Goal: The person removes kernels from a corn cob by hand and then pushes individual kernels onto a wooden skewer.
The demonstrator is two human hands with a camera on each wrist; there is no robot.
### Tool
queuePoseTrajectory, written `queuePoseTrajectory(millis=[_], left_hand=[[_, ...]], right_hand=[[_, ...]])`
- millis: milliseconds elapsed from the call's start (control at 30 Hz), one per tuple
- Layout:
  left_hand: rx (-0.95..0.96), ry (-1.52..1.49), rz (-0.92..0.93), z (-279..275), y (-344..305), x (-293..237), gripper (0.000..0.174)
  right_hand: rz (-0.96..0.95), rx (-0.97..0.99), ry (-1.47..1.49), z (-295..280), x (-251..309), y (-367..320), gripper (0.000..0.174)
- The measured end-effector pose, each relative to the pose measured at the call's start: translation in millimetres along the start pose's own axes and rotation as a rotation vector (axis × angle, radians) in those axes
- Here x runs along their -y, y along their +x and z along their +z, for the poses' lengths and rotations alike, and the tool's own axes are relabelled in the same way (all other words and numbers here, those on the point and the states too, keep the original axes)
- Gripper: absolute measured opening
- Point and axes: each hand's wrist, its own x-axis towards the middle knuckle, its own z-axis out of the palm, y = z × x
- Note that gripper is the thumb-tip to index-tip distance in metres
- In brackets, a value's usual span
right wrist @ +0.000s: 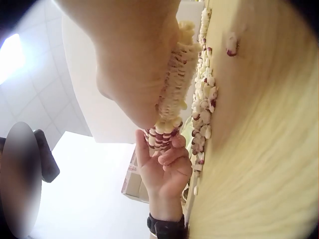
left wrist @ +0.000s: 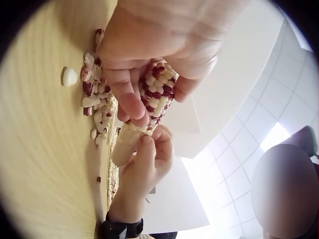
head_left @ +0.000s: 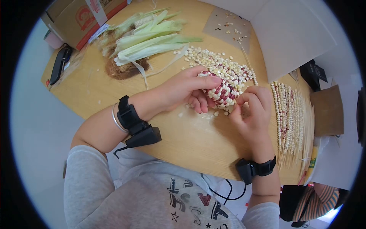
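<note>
The left hand (head_left: 183, 89) curls around the upper part of a corn cob (head_left: 221, 91) with red and white kernels, thumb on top. The right hand (head_left: 253, 112) grips the cob's lower, partly stripped end, fingers bent against it. The cob is held between both hands just above the wooden table (head_left: 99, 91). Loose kernels (head_left: 225, 66) lie piled behind it. Rows of kernels (head_left: 288, 114) sit to the right. Green husks (head_left: 152, 36) lie further back, near a cardboard box (head_left: 82, 15).
</note>
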Motion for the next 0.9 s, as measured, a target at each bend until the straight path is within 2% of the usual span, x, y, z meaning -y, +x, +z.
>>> queuePoseTrajectory(millis=[533, 600, 733, 900], left_hand=[[0.059, -0.121, -0.026, -1.7, 1.0, -0.3, 0.037], [0.013, 0.013, 0.087, 0.7, -1.9, -3.0, 0.036], [0.004, 0.083, 0.083, 0.5, -3.4, -4.4, 0.037], [0.002, 0.138, 0.047, 1.8, -4.6, -2.7, 0.039]], right_hand=[[-0.007, -0.014, -0.026, -0.8, 0.5, 0.4, 0.021], [0.063, -0.032, -0.014, -1.5, 3.6, 2.4, 0.021], [0.018, 0.004, -0.035, -2.0, 1.4, 1.2, 0.022], [0.094, 0.056, 0.040, -0.8, 2.1, -1.6, 0.021]])
